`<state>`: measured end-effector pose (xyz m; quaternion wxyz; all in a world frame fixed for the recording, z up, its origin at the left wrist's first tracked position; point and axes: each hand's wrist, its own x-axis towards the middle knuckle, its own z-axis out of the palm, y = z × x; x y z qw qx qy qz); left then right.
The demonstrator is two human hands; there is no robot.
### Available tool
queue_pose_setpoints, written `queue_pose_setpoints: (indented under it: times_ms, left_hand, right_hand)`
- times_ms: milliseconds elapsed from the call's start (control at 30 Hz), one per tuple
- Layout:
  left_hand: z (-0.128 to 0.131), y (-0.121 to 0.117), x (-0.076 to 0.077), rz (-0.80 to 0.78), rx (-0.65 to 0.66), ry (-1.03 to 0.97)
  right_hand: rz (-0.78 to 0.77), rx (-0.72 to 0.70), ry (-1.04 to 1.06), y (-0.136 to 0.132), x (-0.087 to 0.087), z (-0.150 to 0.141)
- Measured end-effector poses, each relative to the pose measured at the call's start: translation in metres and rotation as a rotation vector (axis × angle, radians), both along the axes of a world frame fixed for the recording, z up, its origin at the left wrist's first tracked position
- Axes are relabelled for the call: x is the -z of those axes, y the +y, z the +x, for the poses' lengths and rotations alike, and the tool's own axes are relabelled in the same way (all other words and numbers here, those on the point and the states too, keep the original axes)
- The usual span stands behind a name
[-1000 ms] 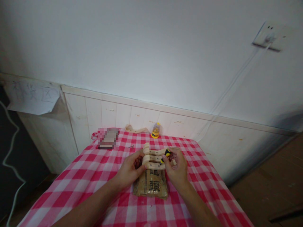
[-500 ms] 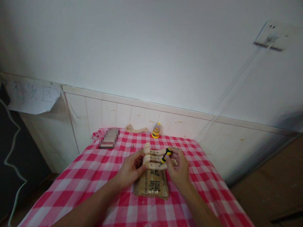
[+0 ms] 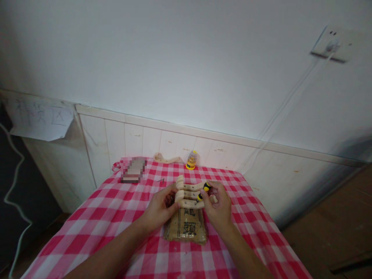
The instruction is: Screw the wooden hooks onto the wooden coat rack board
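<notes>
Several curved pale wooden pieces with screw holes (image 3: 190, 203) lie side by side across a brown wrapped block (image 3: 186, 228) printed with dark characters. My left hand (image 3: 161, 205) is closed on the curled left ends of these pieces, its thumb on the nearest one. In my right hand (image 3: 219, 201) is a short yellow-and-black screwdriver (image 3: 206, 186), held between thumb and fingers. The screwdriver leans down to the left, its tip at the nearest wooden piece by a hole. Whether a screw sits under the tip is too small to tell.
A red-and-white checked cloth (image 3: 116, 232) covers the table. Toward the wall stand a yellow-labelled bottle (image 3: 191, 160) and another curved wooden piece (image 3: 167, 159). A pixelated flat object (image 3: 135, 170) lies at the back left, with small metal bits (image 3: 161, 180) nearby.
My right hand's fingers have shifted slightly around the screwdriver, covering more of its middle. The left hand and the wooden pieces stay in place.
</notes>
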<state>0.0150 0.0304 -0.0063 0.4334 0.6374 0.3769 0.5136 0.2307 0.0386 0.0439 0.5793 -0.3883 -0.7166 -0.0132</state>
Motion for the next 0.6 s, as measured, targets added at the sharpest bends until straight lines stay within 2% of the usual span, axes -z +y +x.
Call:
queue_pose_setpoints:
  times_ms: [600]
  left_hand:
    - [0.0010,0.0000,0.0005,-0.023,-0.034,0.028]
  right_hand:
    - [0.051,0.017,-0.018,0.0012,-0.0012,-0.0024]
